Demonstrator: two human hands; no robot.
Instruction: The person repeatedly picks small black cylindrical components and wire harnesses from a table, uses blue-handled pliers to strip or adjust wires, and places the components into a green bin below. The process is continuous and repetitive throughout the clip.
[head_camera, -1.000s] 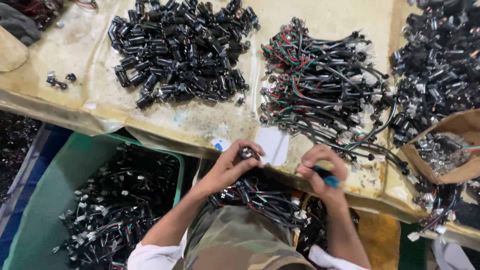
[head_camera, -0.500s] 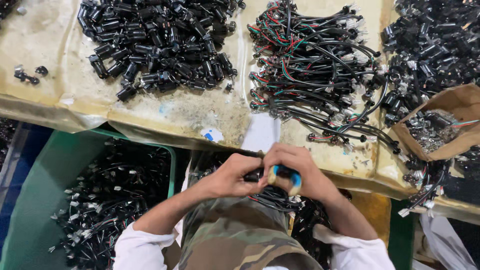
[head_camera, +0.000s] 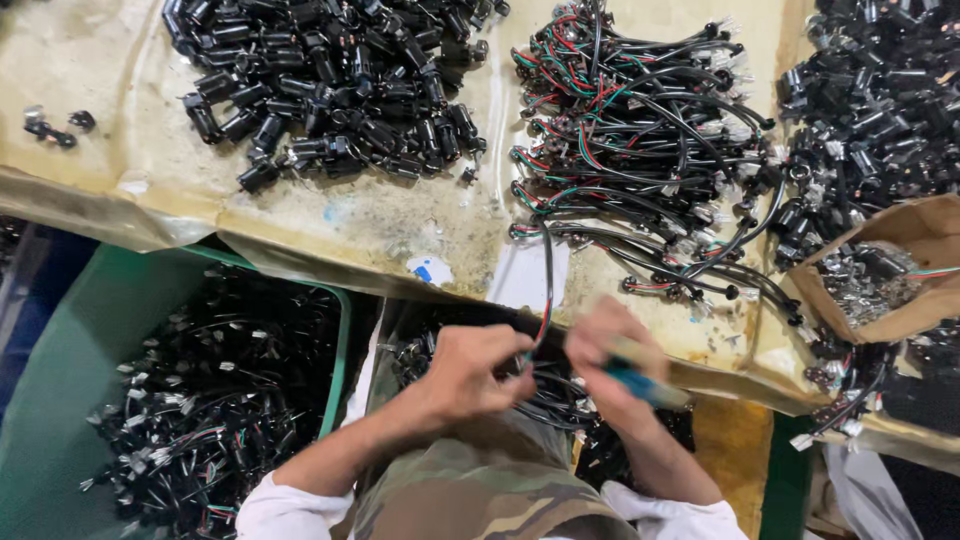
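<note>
Closest to the camera, the left hand (head_camera: 478, 372) has its fingers pinched shut on the end of a black cable (head_camera: 546, 290) with red and green wires, while the right hand (head_camera: 608, 362), blurred, is curled tight around a blue-handled tool (head_camera: 640, 385) just beside it, both held over a bin of dark cables below the desk (head_camera: 400, 225) edge. The cable runs up from the fingers onto the desk to the tangled cable pile (head_camera: 640, 150). Left of that pile lies a heap of black connectors (head_camera: 330, 90), with a green bin (head_camera: 60, 400) of cables low on the left.
</note>
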